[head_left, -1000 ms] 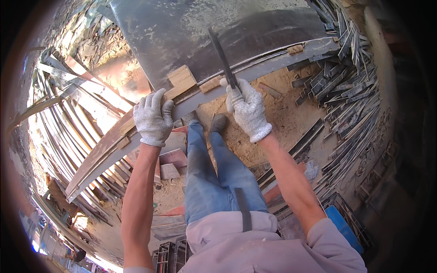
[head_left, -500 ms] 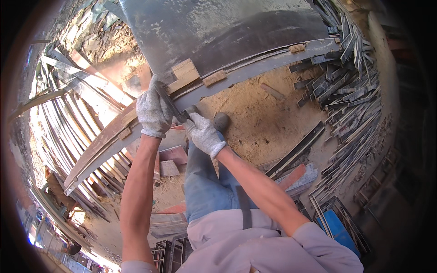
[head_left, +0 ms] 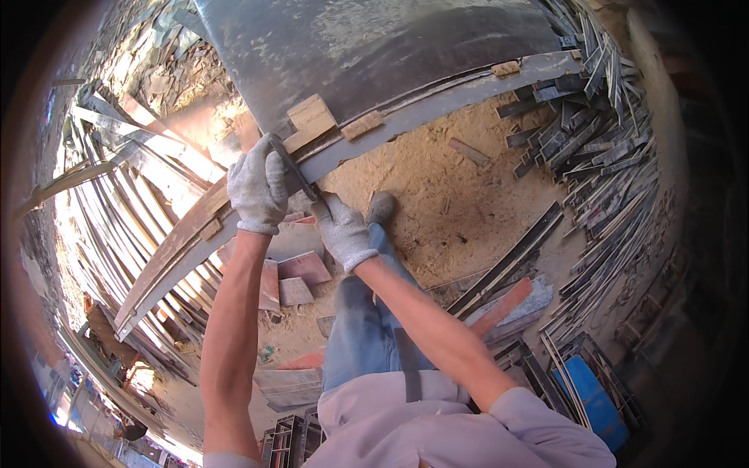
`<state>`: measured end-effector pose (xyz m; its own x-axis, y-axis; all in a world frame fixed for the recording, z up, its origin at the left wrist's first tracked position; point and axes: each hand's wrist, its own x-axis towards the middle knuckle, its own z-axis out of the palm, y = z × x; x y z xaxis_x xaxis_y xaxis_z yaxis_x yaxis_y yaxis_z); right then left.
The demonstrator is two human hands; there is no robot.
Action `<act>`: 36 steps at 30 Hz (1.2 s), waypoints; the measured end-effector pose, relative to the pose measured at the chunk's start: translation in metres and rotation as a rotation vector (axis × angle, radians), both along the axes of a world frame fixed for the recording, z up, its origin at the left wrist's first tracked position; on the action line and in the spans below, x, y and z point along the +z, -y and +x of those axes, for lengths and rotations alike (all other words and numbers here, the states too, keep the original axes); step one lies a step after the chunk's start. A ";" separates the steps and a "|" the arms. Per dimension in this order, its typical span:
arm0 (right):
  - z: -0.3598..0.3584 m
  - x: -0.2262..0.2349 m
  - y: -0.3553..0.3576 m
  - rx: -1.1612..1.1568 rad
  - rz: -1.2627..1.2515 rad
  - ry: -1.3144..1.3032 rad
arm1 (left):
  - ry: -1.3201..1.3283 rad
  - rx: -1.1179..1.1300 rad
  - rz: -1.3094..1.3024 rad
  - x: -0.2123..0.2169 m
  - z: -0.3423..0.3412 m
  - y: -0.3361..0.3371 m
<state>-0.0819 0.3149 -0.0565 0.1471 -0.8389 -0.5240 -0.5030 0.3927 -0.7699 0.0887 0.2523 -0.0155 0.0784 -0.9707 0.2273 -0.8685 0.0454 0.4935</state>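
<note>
Both hands wear pale grey knit gloves. My left hand (head_left: 259, 189) is wrapped round the upper part of a dark, flat, narrow strip (head_left: 293, 170), with its thumb along it. The lower end of that strip is in the closed fingers of my right hand (head_left: 344, 232). It slants across a long grey-edged beam (head_left: 421, 119), beside a pale wood block (head_left: 312, 117). Whether the strip touches the beam I cannot tell. Beyond the beam lies a large dark, scuffed panel (head_left: 374, 54).
Small wood blocks (head_left: 363, 125) sit along the beam. Piles of long strips (head_left: 597, 148) lie at right, with more slats (head_left: 133, 210) at left. Sawdust (head_left: 445, 195) covers the ground beyond my feet. Board offcuts (head_left: 304, 269) and a blue object (head_left: 594, 398) lie nearer.
My right hand has moved slightly down and left with the strip's lower end. My left hand keeps its grip, a little further left. My legs and the view have shifted slightly.
</note>
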 end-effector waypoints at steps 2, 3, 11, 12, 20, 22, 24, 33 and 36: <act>-0.006 0.001 -0.012 0.000 -0.042 -0.056 | 0.008 0.003 0.019 -0.001 0.000 0.001; -0.011 0.001 -0.020 0.025 -0.121 -0.088 | 0.026 0.001 0.040 -0.001 0.001 0.000; -0.020 -0.024 -0.067 -0.147 -0.436 -0.031 | 0.041 -0.008 0.082 0.006 -0.002 0.002; -0.016 -0.030 -0.074 -0.229 -0.241 0.025 | 0.048 -0.015 0.076 0.006 -0.002 0.002; -0.024 -0.014 -0.060 -0.517 0.366 0.604 | 0.044 -0.010 0.063 0.003 -0.002 0.002; -0.045 0.014 -0.050 -0.042 -0.015 0.134 | 0.053 -0.008 0.052 0.003 -0.001 0.000; -0.041 0.006 -0.055 -0.044 -0.139 0.084 | 0.036 -0.012 0.076 0.008 -0.002 0.000; -0.020 -0.014 -0.062 -0.732 0.756 0.905 | 0.032 -0.012 0.083 0.007 -0.003 0.002; -0.025 0.004 -0.053 -0.733 0.819 0.873 | 0.036 -0.014 0.068 0.007 -0.002 0.003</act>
